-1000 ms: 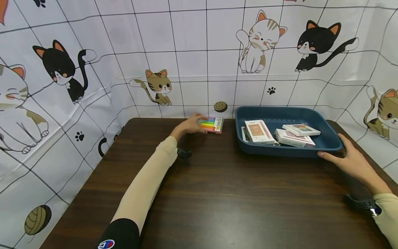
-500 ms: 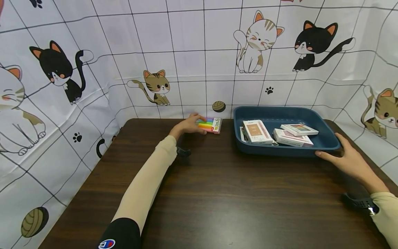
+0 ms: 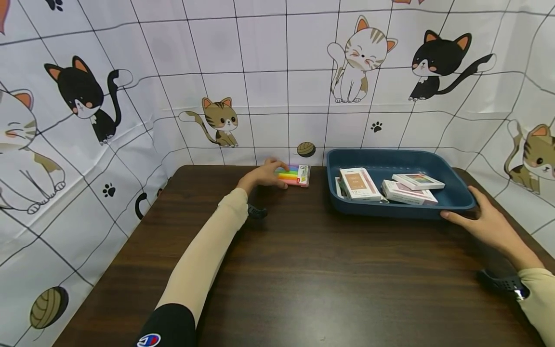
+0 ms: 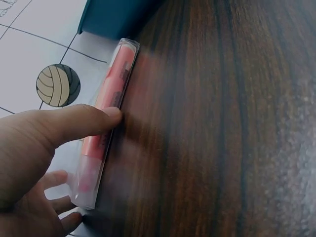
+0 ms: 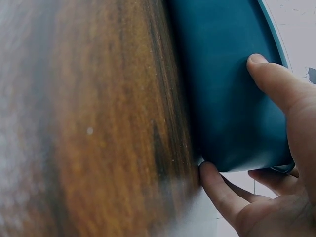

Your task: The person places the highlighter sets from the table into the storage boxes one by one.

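Note:
A flat clear pack of highlighters (image 3: 293, 175) in rainbow colours lies at the back of the table. My left hand (image 3: 264, 174) pinches its left end; in the left wrist view the thumb presses the pink highlighter's side (image 4: 113, 79) and the fingers reach to the far side. To the right stands a blue plastic tray (image 3: 390, 210) with several small white boxes inside. My right hand (image 3: 492, 224) holds the tray's right front corner, thumb on the front wall and fingers at the end wall, as the right wrist view shows.
Inside the tray, a box with a brown panel (image 3: 359, 184) leans at the left, and a smaller box (image 3: 418, 181) lies on another box (image 3: 407, 193) at the right. A cat-print sheet (image 3: 264, 86) hangs directly behind the dark wooden table (image 3: 321, 270).

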Demonstrator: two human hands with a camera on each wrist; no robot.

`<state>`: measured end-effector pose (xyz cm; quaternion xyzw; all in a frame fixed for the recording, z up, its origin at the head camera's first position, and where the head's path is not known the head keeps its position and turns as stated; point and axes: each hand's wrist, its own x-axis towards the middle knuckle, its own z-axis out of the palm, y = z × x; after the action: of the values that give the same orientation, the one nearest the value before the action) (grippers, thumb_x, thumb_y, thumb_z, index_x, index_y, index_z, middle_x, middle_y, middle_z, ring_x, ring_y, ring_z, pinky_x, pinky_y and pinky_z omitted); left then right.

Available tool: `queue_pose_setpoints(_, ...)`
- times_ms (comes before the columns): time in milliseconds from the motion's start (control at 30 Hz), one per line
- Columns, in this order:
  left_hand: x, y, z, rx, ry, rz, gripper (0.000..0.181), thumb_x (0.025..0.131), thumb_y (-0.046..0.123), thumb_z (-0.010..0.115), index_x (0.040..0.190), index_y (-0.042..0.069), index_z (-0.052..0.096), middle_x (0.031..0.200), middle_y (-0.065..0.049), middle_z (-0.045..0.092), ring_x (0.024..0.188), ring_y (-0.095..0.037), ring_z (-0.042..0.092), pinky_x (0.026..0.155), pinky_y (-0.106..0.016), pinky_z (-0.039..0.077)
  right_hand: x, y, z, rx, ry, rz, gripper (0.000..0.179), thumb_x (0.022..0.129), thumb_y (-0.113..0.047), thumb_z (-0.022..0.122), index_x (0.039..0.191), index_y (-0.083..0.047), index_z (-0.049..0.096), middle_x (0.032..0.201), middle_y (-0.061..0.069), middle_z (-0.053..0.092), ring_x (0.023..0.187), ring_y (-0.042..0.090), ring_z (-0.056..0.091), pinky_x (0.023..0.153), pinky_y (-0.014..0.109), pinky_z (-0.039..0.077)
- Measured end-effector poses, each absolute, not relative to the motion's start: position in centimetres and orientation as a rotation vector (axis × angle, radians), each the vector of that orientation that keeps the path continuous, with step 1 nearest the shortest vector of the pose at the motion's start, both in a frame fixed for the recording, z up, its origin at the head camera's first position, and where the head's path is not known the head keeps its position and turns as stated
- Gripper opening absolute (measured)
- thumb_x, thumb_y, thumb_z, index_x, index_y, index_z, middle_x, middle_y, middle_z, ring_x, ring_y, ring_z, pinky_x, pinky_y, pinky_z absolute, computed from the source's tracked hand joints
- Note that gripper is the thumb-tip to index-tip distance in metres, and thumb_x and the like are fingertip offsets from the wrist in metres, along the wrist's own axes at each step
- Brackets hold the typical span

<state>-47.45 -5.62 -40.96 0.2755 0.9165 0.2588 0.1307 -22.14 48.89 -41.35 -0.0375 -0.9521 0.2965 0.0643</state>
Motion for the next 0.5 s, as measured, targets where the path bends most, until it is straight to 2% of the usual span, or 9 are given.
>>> queue_pose_setpoints(233, -47.03, -5.46, -40.42, 0.825, 2.673, 0.671, 0.053, 0.089, 0.030, 0.080, 0.134, 0.016, 0.057, 0.164, -0.016, 0.018, 0.147, -0.037, 0.020, 0.115, -0.056, 0.024, -22.23, 48.86, -41.42, -0.127, -2.885, 0.899, 0.112, 0.095, -0.052, 0.066, 0.161, -0.006, -0.012, 0.157, 0.042, 0.002, 0.133, 0.070, 0.017, 0.093, 0.084, 0.020)
queue_pose_setpoints(500, -46.54, -5.20, -39.90, 0.812, 2.687, 0.654, 0.050, 0.087, 0.031, 0.082, 0.130, 0.019, 0.059, 0.163, -0.019, 0.018, 0.145, -0.045, 0.022, 0.110, -0.061, 0.029, -22.23, 48.77, -41.44, -0.137, -2.875, 0.900, 0.113, 0.095, -0.052, 0.067, 0.161, -0.005, -0.011, 0.157, 0.043, 0.004, 0.132, 0.070, 0.019, 0.093, 0.084, 0.020)
